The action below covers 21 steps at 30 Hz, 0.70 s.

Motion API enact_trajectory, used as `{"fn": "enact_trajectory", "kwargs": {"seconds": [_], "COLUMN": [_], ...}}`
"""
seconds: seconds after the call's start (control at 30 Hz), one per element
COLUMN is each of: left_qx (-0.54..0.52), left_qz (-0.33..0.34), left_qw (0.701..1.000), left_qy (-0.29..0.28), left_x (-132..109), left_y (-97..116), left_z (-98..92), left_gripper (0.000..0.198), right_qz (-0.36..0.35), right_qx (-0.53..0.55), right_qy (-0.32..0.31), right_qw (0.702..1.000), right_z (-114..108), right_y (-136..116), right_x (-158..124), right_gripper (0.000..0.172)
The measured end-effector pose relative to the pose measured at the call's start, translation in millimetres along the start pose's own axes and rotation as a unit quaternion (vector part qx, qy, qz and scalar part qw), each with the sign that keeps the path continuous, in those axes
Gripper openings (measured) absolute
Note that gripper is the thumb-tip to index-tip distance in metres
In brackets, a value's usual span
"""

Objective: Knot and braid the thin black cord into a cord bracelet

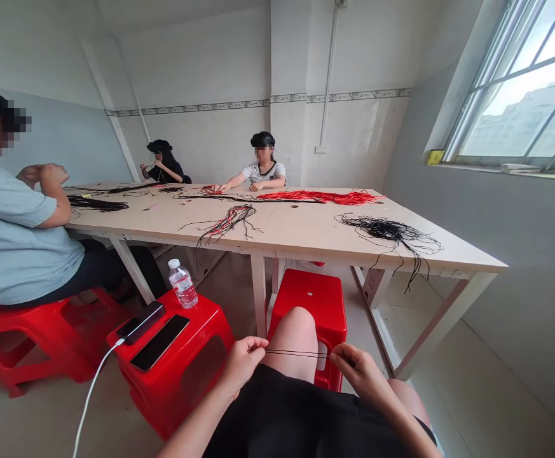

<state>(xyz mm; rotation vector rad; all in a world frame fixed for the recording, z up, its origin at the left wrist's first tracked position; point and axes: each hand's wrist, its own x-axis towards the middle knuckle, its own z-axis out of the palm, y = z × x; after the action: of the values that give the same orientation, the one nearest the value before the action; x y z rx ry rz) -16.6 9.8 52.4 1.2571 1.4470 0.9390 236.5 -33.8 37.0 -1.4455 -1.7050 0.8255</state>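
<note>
A thin black cord (292, 352) runs in two near-parallel strands across my lap, stretched between my two hands. My left hand (247, 357) pinches it at one end, thumb against fingers, just left of my bare knee. At the other end my right hand (357, 367) is closed on the cord, with its fingers curled. Whether the strands are joined inside the fingers is hidden. Ahead on the table lie a tangled bundle of black cords (382, 228), some hanging over the edge, and a smaller bundle of red and black cords (229, 222).
A red stool (308, 292) stands before my knee. Another red stool (210, 324) on the left bears a water bottle (183, 284), a phone (161, 343) and a power bank (141, 321) with a white cable. Red cords (325, 197) lie across the table (301, 232). Three people sit around it.
</note>
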Motion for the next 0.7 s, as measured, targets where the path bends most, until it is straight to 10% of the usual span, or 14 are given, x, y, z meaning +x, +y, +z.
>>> {"fn": "enact_trajectory", "kwargs": {"seconds": [0.7], "left_qx": [0.138], "left_qz": [0.019], "left_qw": [0.989], "left_qy": [-0.053], "left_x": [14], "left_y": [1], "left_z": [11.0], "left_gripper": [0.018], "right_qz": [0.068], "right_qx": [-0.053], "right_qy": [0.044], "right_qw": [0.995], "right_z": [-22], "right_y": [-4], "right_x": [-2], "right_gripper": [0.031]}}
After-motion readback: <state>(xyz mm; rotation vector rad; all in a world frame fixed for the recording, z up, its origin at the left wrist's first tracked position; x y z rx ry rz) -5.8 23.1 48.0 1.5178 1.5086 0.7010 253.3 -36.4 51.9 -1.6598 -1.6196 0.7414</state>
